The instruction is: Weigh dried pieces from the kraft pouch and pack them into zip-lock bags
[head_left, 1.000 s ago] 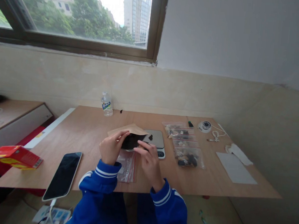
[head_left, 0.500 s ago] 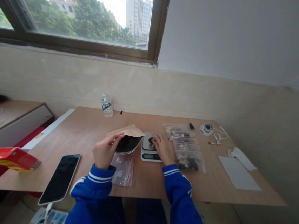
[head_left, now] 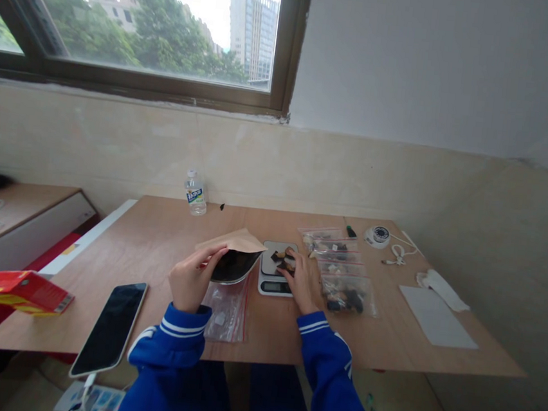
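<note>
My left hand (head_left: 194, 274) pinches the upper edge of a brown paper pouch (head_left: 239, 239) with a dark inside, holding its mouth open toward me. Under the pouch lies a pile of clear zip bags (head_left: 227, 314). Right of it is a small white kitchen scale (head_left: 268, 271) with a display on its front. My right hand (head_left: 300, 279) is over the scale's plate, thumb and fingers curled around dark dried pieces (head_left: 282, 259) with yellowish-brown parts. Their exact kind is unclear. Some of the plate is hidden by my right hand.
Filled clear zip bags (head_left: 343, 294) lie right of the scale. Farther right are a white camera (head_left: 377, 236) with cable and a white sheet (head_left: 437, 318). A bottle (head_left: 196, 195) stands at the back; a phone (head_left: 111, 325) and red box (head_left: 26, 291) lie left.
My right hand has shifted slightly and its thumb and fingers have parted around the pieces. More dark and yellowish-brown pieces show on the scale. My left hand and the pouch stay put.
</note>
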A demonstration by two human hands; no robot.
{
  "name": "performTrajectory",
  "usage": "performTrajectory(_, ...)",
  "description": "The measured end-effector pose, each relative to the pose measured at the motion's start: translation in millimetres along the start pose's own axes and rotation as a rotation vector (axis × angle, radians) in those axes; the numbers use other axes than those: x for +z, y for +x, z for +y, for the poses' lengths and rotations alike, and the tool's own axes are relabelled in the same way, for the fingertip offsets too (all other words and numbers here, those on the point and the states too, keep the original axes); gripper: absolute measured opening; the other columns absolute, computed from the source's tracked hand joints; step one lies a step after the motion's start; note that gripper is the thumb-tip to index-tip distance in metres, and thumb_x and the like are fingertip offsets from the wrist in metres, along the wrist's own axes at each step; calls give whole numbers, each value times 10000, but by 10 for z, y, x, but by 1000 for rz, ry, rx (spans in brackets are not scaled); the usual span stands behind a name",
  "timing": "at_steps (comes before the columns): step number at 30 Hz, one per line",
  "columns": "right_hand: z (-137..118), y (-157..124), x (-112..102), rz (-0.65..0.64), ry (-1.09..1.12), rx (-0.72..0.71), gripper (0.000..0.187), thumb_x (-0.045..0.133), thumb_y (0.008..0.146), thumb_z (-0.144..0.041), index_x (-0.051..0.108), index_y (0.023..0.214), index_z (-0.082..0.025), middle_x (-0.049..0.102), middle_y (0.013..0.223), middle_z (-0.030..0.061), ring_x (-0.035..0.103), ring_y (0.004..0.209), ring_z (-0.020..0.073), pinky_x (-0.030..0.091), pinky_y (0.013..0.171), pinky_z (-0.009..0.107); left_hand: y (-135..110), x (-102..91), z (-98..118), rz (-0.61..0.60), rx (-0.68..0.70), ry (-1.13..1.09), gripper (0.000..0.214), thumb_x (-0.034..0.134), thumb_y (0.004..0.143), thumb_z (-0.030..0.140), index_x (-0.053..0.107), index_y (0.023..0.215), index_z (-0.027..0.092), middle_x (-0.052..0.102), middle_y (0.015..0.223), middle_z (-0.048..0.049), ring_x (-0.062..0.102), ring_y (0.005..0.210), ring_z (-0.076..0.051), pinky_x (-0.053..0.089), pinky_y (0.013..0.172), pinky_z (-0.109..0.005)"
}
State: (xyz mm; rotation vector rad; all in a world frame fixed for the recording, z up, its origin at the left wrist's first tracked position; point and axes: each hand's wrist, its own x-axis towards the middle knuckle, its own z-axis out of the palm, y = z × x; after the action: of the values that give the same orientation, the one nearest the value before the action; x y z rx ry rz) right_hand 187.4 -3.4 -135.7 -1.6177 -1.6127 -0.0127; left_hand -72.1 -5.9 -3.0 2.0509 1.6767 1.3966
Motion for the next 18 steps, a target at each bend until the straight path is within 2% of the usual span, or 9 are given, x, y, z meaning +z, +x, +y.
performTrajectory(4,-21,10,28,99,9,102,191,572,799,-287,536,936,-159,561,918,86,535,918,237,449,803,379,-12,17,4,-9,5,16,168,594,796,403,720,850,306,731,818,63,649,632,-99,462,579,-163)
performTrajectory(6,-16,21,48,98,24,116,110,555,807,-272,535,839,-169,545,843,59,534,843,217,450,766,358,-16,16,1,-6,9,13,178,589,797,413,721,848,305,731,807,61,649,631,-102,464,578,-166)
performTrajectory(8,-23,25,41,60,10,106,100,554,809,-272,548,802,-172,541,837,54,533,833,212,444,765,357,-16,4,-5,1,11,3,184,585,798,418,723,839,303,731,809,60,649,631,-102,466,581,-167)
performTrajectory(11,-142,-4,-42,41,-19,98,148,570,805,-306,584,845,-164,551,888,73,537,877,229,435,797,391,-13,-25,-15,18,12,-4,187,588,795,422,724,834,301,731,806,58,648,626,-103,464,584,-171)
performTrajectory(13,-347,-57,-147,100,42,80,169,541,829,-310,588,898,-163,551,921,82,537,916,229,437,824,399,-15,-36,-16,21,7,6,191,586,795,426,724,837,302,731,795,55,648,625,-106,461,581,-175)
performTrajectory(15,-654,-130,-281,165,168,20,165,460,877,-264,579,944,-172,549,936,81,536,944,207,449,843,374,-26,-32,-10,6,-1,17,192,584,797,428,723,840,303,731,792,54,649,624,-108,456,576,-177)
performTrajectory(17,-1012,-198,-419,126,274,-105,199,399,898,-195,578,983,-189,562,929,72,544,941,184,462,842,344,-52,-10,4,-28,-1,25,187,582,800,425,719,852,310,732,804,56,650,622,-107,449,566,-176)
performTrajectory(18,-1183,-222,-477,36,297,-199,229,386,899,-167,579,1019,-197,575,940,69,549,942,177,466,844,332,-71,5,13,-48,7,26,185,582,801,424,718,861,313,732,818,55,651,620,-106,445,561,-175)
